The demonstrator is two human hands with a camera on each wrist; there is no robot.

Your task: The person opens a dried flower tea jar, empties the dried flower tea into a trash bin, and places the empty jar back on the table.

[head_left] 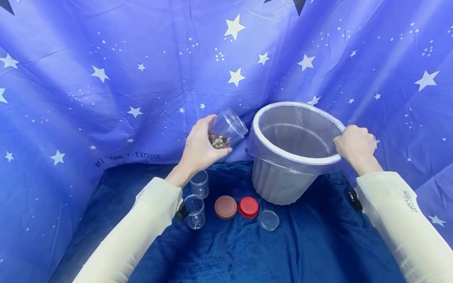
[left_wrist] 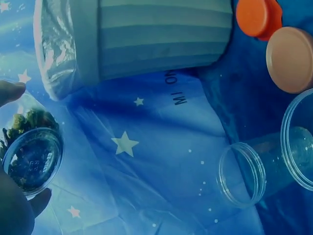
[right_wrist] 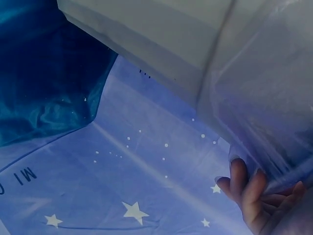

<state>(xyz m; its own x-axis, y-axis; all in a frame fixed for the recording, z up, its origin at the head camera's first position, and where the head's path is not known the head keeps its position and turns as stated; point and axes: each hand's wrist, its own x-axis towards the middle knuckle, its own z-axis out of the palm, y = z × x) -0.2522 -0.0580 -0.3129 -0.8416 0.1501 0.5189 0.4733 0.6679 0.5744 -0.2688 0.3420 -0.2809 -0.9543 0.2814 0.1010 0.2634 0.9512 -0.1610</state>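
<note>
My left hand (head_left: 199, 147) grips a clear plastic jar (head_left: 231, 124), tilted with its mouth toward the bin. Dried flower buds (head_left: 219, 141) lie along the jar's lower side, near its base. In the left wrist view the jar's round base (left_wrist: 33, 159) shows between fingers and thumb. To the right, a light grey trash can (head_left: 286, 177) leans toward the jar, lined with a clear plastic bag (head_left: 258, 147). My right hand (head_left: 357, 147) holds its rim at the right side. In the right wrist view the curled fingers (right_wrist: 252, 191) are beside the bag's overhang.
Two clear jars stand below my left forearm, a front jar (head_left: 196, 214) and a rear jar (head_left: 199, 184). A brown lid (head_left: 225, 207), a red lid (head_left: 249, 207) and a clear lid (head_left: 269, 220) lie on the blue cloth (head_left: 240, 251). A starry curtain (head_left: 170, 70) hangs behind.
</note>
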